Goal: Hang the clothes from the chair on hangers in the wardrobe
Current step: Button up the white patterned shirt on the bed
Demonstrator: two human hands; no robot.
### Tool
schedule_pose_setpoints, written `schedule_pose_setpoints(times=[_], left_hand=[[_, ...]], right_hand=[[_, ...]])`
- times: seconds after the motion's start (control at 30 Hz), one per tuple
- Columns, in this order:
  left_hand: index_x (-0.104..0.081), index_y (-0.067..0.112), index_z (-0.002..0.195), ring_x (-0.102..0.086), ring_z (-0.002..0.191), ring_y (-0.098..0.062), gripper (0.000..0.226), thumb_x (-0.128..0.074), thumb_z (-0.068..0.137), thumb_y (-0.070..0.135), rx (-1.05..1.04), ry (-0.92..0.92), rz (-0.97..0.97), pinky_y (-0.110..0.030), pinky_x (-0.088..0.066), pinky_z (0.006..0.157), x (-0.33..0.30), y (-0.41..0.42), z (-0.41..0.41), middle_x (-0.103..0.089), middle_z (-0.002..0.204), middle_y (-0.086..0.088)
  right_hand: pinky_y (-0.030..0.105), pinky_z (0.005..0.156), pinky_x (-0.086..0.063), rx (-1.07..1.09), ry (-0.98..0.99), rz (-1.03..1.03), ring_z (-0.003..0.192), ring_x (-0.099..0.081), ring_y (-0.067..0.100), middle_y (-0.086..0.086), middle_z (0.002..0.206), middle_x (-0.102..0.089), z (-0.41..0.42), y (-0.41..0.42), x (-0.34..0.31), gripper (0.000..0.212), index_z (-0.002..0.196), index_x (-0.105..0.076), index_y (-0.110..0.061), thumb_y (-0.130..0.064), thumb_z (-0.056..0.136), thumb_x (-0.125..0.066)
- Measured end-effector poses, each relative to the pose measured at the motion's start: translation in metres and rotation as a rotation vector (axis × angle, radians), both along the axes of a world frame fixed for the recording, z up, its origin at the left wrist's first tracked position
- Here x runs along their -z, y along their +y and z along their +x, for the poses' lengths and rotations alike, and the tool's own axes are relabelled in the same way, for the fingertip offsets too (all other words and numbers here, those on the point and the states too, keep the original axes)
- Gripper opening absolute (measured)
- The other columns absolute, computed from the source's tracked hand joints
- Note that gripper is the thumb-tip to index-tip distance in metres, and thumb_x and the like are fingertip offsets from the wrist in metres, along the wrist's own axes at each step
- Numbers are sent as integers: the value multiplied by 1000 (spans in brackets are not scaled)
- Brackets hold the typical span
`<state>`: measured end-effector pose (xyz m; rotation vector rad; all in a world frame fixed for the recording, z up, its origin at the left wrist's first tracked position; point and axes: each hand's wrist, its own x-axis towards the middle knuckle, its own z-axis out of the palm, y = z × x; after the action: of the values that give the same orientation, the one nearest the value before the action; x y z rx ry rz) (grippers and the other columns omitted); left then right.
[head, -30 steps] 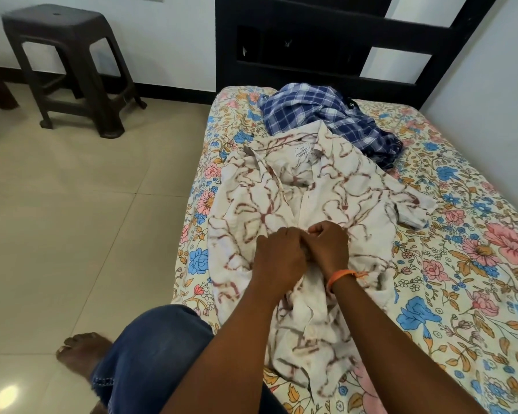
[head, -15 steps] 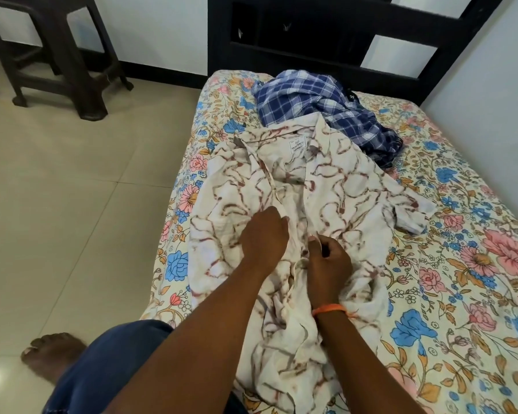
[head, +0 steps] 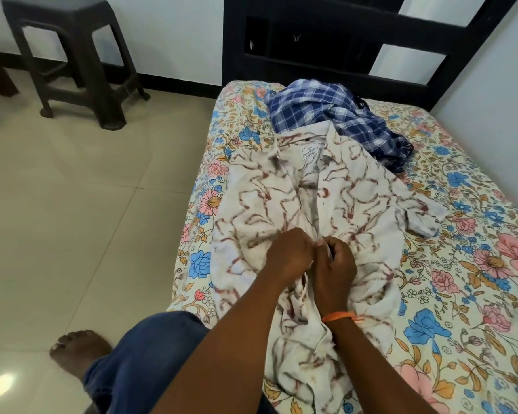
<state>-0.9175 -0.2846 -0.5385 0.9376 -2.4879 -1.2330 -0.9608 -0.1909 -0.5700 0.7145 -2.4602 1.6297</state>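
Shirt (head: 335,201), white with brown streaks, lies spread on the bed (head: 476,294), a checked shirt (head: 326,112) bunched just beyond its collar. Left hand (head: 287,258) and right hand (head: 335,267) meet at its front opening, each grip pinching the cloth.

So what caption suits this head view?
Both hands, left and right, pinch the white brown-patterned shirt front on the floral bedsheet.

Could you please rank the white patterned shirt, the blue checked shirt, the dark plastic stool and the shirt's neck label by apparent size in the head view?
1. white patterned shirt
2. dark plastic stool and blue checked shirt: similar, and both lie farther away, so unranked
3. neck label
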Motion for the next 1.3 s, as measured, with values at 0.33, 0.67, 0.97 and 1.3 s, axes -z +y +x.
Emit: schedule_pose_setpoints(times=[0.33,0.67,0.97,1.3], left_hand=[[-61,21,76,-56,78,-10,17,-55,90,13,-17,63,171,-18,-37,65,0,20,23,-60,84,7],[-67,14,80,-64,82,-19,19,-53,92,17,-111,75,256,-26,-44,72,3,28,28,-67,87,-3],[-57,19,63,-49,56,-5,32,-55,94,15,-116,67,225,-15,-32,50,-7,28,31,-50,58,10],[-71,20,57,-57,45,-4,29,-62,82,8,-185,156,401,-21,-48,54,-13,26,39,-66,54,9]], right_hand=[[24,69,-43,-50,26,-35,79,-58,13,-2,85,-63,23,29,1,19,92,-64,-20,-34,96,-52],[12,69,-48,-101,-116,-117,84,-65,0,-12,87,-71,35,39,-5,21,93,-70,-24,-5,95,-63],[16,72,-53,-83,-151,-141,84,-69,1,-8,88,-75,31,41,-2,16,97,-78,-14,-6,94,-64],[18,63,-52,-51,-248,-116,70,-67,2,-9,74,-71,28,38,-3,11,83,-70,-24,-14,87,-75]])
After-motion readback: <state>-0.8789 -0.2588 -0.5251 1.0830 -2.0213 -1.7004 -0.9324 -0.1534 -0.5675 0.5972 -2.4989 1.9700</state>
